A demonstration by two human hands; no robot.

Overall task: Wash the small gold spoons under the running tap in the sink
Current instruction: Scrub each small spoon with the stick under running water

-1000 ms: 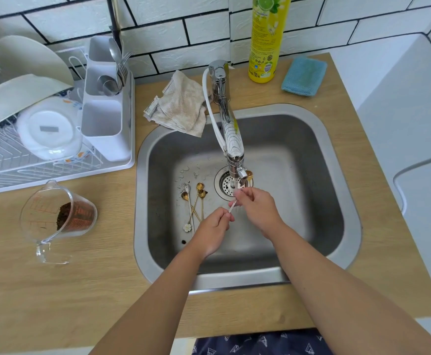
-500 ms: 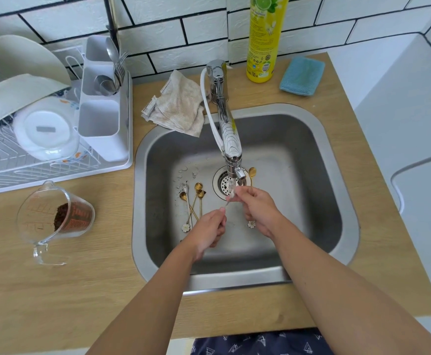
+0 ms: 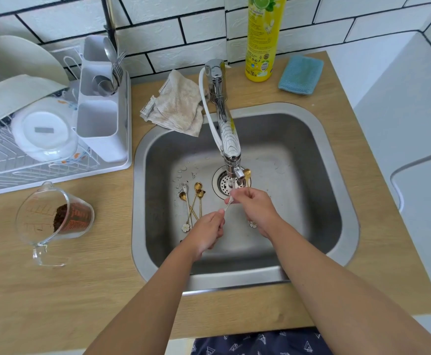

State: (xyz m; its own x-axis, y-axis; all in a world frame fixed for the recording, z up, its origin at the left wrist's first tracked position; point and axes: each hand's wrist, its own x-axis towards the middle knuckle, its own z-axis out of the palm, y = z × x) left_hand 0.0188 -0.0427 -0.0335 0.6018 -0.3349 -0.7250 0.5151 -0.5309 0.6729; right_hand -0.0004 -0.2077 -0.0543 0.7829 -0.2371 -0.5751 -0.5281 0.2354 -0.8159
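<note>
Hands meet under the tap (image 3: 231,147), left hand (image 3: 206,230) and right hand (image 3: 256,208) fingers pinching gold spoons (image 3: 247,179).

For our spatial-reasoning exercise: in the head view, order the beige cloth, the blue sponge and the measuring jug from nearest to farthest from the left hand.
From the left hand:
1. Beige cloth, behind the sink's left corner.
2. Measuring jug, lying on the counter, left.
3. Blue sponge, back right by the wall.

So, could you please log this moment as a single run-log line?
left hand: pinches pale spoon | right hand: holds gold spoon by tap | gold spoons on sink floor
</note>
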